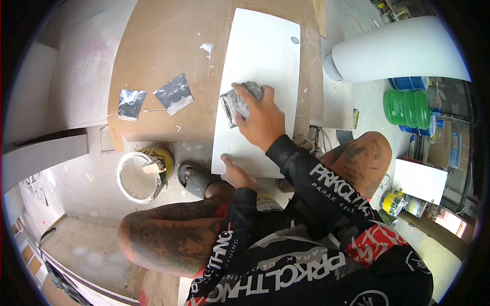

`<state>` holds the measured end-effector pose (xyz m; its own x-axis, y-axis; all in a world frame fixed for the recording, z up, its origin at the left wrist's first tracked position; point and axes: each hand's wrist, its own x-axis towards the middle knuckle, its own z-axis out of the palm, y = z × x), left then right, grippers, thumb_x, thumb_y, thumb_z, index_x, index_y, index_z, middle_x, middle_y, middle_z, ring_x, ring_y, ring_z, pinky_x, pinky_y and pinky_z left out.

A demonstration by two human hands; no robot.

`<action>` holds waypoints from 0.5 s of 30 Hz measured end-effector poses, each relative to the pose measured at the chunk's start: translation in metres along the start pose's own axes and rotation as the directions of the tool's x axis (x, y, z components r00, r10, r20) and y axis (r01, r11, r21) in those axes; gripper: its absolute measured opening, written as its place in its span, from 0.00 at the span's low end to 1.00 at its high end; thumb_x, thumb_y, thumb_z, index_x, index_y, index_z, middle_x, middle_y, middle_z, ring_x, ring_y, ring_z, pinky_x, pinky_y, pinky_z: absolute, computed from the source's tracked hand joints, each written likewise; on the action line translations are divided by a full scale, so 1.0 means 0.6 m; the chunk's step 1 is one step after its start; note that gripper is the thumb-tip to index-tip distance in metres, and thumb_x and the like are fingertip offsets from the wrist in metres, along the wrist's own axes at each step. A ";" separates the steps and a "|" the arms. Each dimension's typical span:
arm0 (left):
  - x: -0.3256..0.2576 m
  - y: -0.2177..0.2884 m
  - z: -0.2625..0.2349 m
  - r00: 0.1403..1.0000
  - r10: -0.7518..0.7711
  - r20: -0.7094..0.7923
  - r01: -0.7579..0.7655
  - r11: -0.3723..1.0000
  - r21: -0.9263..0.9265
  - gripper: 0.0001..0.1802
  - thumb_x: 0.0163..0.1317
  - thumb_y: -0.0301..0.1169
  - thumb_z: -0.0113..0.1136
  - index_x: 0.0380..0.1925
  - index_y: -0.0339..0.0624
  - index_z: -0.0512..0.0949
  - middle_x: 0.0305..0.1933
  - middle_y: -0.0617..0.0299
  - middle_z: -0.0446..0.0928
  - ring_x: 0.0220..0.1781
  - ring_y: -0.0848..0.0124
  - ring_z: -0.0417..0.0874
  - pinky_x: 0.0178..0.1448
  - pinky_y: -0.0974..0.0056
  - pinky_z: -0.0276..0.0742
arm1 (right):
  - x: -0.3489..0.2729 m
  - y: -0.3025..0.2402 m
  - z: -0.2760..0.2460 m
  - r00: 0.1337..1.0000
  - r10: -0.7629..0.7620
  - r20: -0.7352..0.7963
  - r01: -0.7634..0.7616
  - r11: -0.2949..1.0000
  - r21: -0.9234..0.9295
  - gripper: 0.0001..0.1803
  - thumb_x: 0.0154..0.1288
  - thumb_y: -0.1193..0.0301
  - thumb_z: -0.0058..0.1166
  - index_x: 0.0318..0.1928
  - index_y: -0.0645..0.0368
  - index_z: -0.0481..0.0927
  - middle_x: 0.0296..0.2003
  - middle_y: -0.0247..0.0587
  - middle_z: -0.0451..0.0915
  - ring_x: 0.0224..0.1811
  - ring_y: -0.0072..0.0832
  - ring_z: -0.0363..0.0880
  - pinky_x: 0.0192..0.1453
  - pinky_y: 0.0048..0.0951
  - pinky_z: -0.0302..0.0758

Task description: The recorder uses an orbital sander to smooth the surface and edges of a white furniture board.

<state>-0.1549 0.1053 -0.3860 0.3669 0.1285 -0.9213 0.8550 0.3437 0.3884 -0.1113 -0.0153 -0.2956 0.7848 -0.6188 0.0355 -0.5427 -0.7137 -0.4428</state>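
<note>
A long white panel (pixel 261 53) lies on a brown cardboard-covered surface (pixel 163 41), its near end jutting past the edge towards me. My right hand (pixel 261 118) is closed over a dusty grey palm sander (pixel 235 108), which rests on the panel near its left edge. At the panel's near left corner, my left hand (pixel 237 173) grips the board with the thumb on top; its other fingers are mostly hidden. Left of the panel lie two dark, white-dusted sandpaper pieces (pixel 174 95).
An open bucket (pixel 138 177) of whitish material stands on the floor at left, with a pale scraper-like piece (pixel 153 168) at its rim. Cords (pixel 311 144) lie right of the panel. Farther right are a large white cylinder (pixel 398 51), a green water jug (pixel 407 109) and paint cans (pixel 392 203).
</note>
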 end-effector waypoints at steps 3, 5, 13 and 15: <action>0.017 -0.013 -0.002 0.997 0.040 0.068 -0.039 0.999 -0.008 0.42 0.74 0.57 0.52 0.66 0.24 0.66 0.66 0.47 0.71 0.61 0.59 0.76 0.66 0.55 0.74 | 0.052 0.011 0.011 0.998 0.022 -0.065 -0.024 0.999 -0.024 0.38 0.56 0.67 0.65 0.68 0.30 0.72 0.55 0.53 0.67 0.42 0.52 0.83 0.47 0.49 0.83; 0.033 -0.024 -0.003 1.000 0.019 -0.009 -0.019 1.000 -0.004 0.37 0.74 0.56 0.52 0.65 0.31 0.69 0.61 0.52 0.75 0.55 0.59 0.80 0.58 0.51 0.78 | 0.093 0.019 0.014 0.995 0.052 -0.080 -0.056 0.997 -0.045 0.37 0.57 0.64 0.65 0.68 0.28 0.71 0.54 0.53 0.68 0.41 0.53 0.83 0.48 0.48 0.83; 0.053 -0.041 -0.014 0.989 0.009 0.146 0.003 0.997 -0.079 0.35 0.77 0.57 0.45 0.65 0.38 0.70 0.60 0.56 0.76 0.58 0.60 0.78 0.63 0.52 0.75 | 0.253 0.049 0.022 0.983 0.121 -0.135 -0.138 0.983 -0.123 0.39 0.55 0.60 0.64 0.70 0.29 0.70 0.56 0.58 0.68 0.43 0.55 0.84 0.52 0.47 0.82; 0.047 -0.036 -0.011 0.990 0.003 0.140 0.008 0.997 -0.074 0.35 0.77 0.58 0.45 0.65 0.38 0.70 0.60 0.57 0.76 0.58 0.60 0.78 0.63 0.52 0.74 | 0.288 0.060 0.026 0.973 0.105 -0.205 -0.140 0.976 -0.164 0.40 0.55 0.60 0.64 0.71 0.28 0.69 0.57 0.60 0.69 0.44 0.56 0.84 0.53 0.48 0.82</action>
<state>-0.1657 0.1075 -0.4204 0.4170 -0.0024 -0.9089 0.8285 0.4123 0.3790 0.0093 -0.1428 -0.3194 0.6450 -0.7446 0.1719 -0.6891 -0.6640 -0.2904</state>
